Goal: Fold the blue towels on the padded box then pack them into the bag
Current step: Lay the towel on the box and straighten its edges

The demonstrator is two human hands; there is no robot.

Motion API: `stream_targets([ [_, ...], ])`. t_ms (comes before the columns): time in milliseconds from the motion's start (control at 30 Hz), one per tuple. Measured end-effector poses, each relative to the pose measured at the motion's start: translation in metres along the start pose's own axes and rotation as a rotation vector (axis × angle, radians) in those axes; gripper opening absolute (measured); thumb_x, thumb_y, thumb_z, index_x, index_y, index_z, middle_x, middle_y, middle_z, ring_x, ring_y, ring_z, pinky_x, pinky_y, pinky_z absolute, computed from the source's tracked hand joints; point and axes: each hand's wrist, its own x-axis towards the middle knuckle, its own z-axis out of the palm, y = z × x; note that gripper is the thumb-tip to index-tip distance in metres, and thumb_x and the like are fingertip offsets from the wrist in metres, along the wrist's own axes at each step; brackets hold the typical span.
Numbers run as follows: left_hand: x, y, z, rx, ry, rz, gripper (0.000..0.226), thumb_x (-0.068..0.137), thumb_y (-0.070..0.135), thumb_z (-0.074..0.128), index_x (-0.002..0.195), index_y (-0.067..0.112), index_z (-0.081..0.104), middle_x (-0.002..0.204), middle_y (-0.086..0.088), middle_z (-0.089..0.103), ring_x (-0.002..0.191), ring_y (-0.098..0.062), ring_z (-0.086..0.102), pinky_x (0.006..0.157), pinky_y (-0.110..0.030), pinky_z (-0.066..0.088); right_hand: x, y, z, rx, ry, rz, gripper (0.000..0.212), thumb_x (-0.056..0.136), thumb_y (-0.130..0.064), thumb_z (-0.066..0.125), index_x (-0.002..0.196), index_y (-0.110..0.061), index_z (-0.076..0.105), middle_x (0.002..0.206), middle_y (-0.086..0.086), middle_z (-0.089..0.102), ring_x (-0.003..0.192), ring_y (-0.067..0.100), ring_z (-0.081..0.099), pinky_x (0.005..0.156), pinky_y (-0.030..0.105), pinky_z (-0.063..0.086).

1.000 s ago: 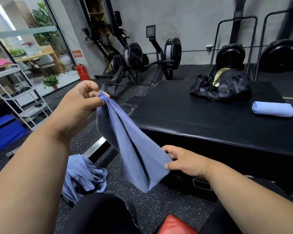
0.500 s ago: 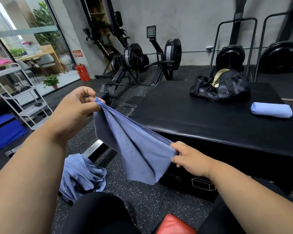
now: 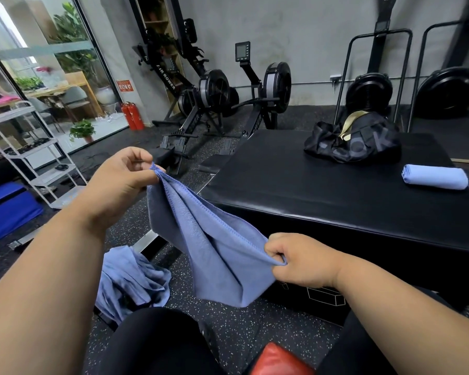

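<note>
Now both hands' fingers [image 3: 136, 165] pinch the blue towel's [image 3: 214, 250] corners.

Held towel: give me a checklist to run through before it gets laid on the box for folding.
1. Left hand pinches a corner of the held towel: ok.
2. Right hand pinches another edge point: ok.
3. Towel spread flat between the hands: not ok, it hangs bunched in folds.
4. Bare space on the box in front of the person: ok.
5. Rolled towel and bag clear of that space: ok, both sit at the far right.
6. Bag open for packing: cannot tell.
</note>
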Motion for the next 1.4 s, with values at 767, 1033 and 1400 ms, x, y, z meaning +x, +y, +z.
stream_targets([
  [767, 0.000, -0.007, 0.015, 0.080, 0.084, -0.053, 0.033, 0.081, -0.002, 0.077, 0.096, 0.023, 0.060, 0.074, 0.007, 0.060, 0.069, -0.011, 0.054, 0.066, -0.029, 0.043, -0.001, 0.002, 0.033, 0.084, 0.326, 0.144, 0.020, 0.091, -0.025, 0.067, 0.098, -0.035, 0.051, 0.080, -0.013, 0.066, 0.072, 0.009, 0.061, 0.066, 0.032, 0.049],
  [1033, 0.001, 0.011, 0.044, 0.085, 0.135, -0.085, 0.035, 0.064, 0.016, 0.074, 0.096, 0.028, 0.066, 0.080, 0.010, 0.065, 0.079, -0.015, 0.056, 0.075, -0.035, 0.045, 0.008, -0.016, 0.078, 0.177, 0.179, 0.081, 0.025, 0.099, -0.017, 0.058, 0.100, -0.036, 0.074, 0.095, -0.022, 0.068, 0.093, 0.000, 0.063, 0.080, 0.014, 0.046],
  [1400, -0.003, 0.045, 0.077, -0.151, 0.136, -0.082, 0.032, 0.084, -0.008, 0.067, 0.085, 0.022, 0.057, 0.091, -0.008, 0.057, 0.078, -0.022, 0.053, 0.060, -0.028, 0.043, 0.023, -0.042, 0.101, 0.174, 0.264, 0.213, 0.045, 0.083, -0.062, 0.074, 0.117, -0.033, 0.072, 0.095, -0.020, 0.058, 0.083, -0.005, 0.057, 0.075, 0.009, 0.039],
])
